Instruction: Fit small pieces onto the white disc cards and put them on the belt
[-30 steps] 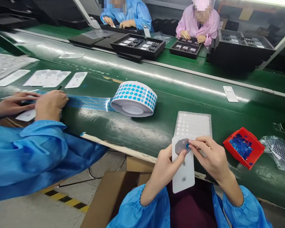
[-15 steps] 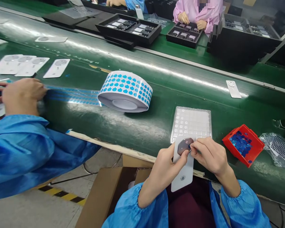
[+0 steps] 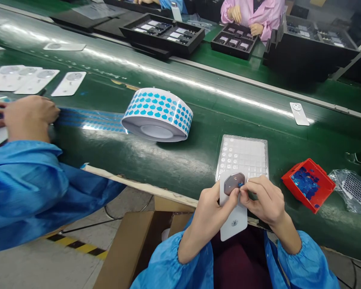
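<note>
My left hand [image 3: 209, 210] grips a flat white rounded panel [image 3: 235, 224] by its left edge, thumb across its front. Set in the panel's upper part is a shiny grey eight-sided plate [image 3: 232, 184] with small holes. My right hand [image 3: 264, 200] is closed in a pinch at the plate's right edge, where a small blue film piece [image 3: 240, 185] shows at the fingertips. Just behind the panel lies a clear plastic tray [image 3: 243, 152] with rows of small round white pieces. To the right, a red bin [image 3: 325, 188] holds loose blue film pieces [image 3: 306, 182].
A roll of blue stickers [image 3: 158, 114] stands on the green belt [image 3: 180, 158], its strip running to a co-worker's hand [image 3: 31, 118] at left. Several white panels [image 3: 69, 84] lie beyond. Bubble-like plastic packing [image 3: 353, 188] sits at far right. Black trays [image 3: 164, 34] and a person in pink are opposite.
The white panel has shifted slightly right and tilted a little in my left hand. My right fingertips have drawn slightly off the plate, and the blue film piece shows more clearly.
</note>
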A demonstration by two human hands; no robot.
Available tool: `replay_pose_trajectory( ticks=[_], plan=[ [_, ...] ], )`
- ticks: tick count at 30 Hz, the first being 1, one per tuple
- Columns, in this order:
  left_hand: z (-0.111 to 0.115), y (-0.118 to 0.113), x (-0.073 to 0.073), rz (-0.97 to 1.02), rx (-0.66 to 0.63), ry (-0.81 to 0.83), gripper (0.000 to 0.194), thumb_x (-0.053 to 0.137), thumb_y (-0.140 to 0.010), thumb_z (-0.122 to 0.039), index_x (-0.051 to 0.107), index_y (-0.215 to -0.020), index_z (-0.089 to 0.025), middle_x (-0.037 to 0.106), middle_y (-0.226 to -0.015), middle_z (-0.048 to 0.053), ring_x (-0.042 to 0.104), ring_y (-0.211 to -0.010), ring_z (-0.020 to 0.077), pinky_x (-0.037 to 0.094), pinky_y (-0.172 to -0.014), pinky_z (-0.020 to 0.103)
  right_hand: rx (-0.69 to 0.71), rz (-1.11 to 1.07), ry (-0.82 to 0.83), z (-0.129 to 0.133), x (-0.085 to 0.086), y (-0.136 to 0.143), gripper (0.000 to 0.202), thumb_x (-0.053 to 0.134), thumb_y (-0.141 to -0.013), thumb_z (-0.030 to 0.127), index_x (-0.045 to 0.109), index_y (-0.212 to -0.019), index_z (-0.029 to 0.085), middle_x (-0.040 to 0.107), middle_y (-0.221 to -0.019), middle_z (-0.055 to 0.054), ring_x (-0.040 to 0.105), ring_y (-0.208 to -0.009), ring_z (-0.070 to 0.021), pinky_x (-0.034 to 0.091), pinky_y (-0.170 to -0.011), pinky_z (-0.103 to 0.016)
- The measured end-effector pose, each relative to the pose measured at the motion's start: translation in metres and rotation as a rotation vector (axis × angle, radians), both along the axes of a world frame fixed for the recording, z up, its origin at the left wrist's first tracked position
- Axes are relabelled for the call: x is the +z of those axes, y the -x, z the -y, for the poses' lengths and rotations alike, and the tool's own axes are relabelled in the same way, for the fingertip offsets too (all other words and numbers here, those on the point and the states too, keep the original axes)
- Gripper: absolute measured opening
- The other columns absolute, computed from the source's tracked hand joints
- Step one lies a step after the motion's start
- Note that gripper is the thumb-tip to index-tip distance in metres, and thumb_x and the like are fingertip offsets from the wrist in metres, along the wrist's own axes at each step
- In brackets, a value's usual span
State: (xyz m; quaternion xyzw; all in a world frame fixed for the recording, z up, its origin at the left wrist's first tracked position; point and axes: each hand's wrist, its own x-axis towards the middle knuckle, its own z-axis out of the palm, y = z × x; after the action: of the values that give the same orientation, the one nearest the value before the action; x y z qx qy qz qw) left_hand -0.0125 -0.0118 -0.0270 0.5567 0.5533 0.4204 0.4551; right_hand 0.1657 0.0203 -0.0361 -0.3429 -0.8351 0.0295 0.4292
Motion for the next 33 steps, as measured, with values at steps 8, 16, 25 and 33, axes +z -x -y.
replay_pose_trajectory(
  ticks=[8, 16, 25, 33],
  plan=[
    [0.002, -0.006, -0.011, -0.112, 0.057, -0.130, 0.022, 0.058, -0.101, -0.027, 0.076, -0.109, -0.017, 0.074, -0.075, 0.001, 0.071, -0.064, 0.0168, 0.050, -0.061, 0.023, -0.101, -0.404, 0.584, 0.023, 0.019, 0.007, 0.017, 0.059, -0.098, 0.011, 0.059, -0.088, 0.025, 0.063, -0.083, -0.002, 0.060, -0.060, -0.0155, 0.049, -0.044, -0.027],
    [-0.015, 0.026, -0.035, 0.024, 0.216, 0.239, 0.041, 0.069, -0.092, -0.055, 0.073, -0.098, -0.015, 0.076, -0.082, 0.007, 0.074, -0.073, 0.0261, 0.055, -0.060, 0.029, -0.938, -0.101, 0.280, 0.025, 0.011, -0.139, 0.030, 0.070, -0.097, 0.041, 0.068, -0.118, 0.020, 0.073, -0.094, -0.007, 0.073, -0.080, -0.0249, 0.059, -0.070, -0.038],
    [-0.019, 0.047, -0.042, 0.096, 0.307, 0.321, 0.049, 0.077, -0.082, -0.063, 0.073, -0.097, -0.016, 0.081, -0.091, 0.011, 0.076, -0.077, 0.0293, 0.060, -0.059, 0.032, -0.878, 0.409, 0.401, 0.031, 0.000, -0.166, 0.039, 0.047, -0.106, 0.048, 0.074, -0.117, 0.022, 0.078, -0.115, -0.011, 0.075, -0.102, -0.0342, 0.055, -0.076, -0.045],
    [-0.016, 0.044, -0.041, 0.156, 0.264, 0.335, 0.047, 0.077, -0.086, -0.061, 0.073, -0.103, -0.017, 0.082, -0.096, 0.011, 0.078, -0.082, 0.0306, 0.062, -0.061, 0.032, -0.586, 0.372, 0.265, 0.024, 0.016, -0.091, 0.022, 0.059, -0.109, 0.033, 0.071, -0.126, 0.025, 0.071, -0.116, -0.013, 0.071, -0.103, -0.0315, 0.060, -0.081, -0.044]
  ],
)
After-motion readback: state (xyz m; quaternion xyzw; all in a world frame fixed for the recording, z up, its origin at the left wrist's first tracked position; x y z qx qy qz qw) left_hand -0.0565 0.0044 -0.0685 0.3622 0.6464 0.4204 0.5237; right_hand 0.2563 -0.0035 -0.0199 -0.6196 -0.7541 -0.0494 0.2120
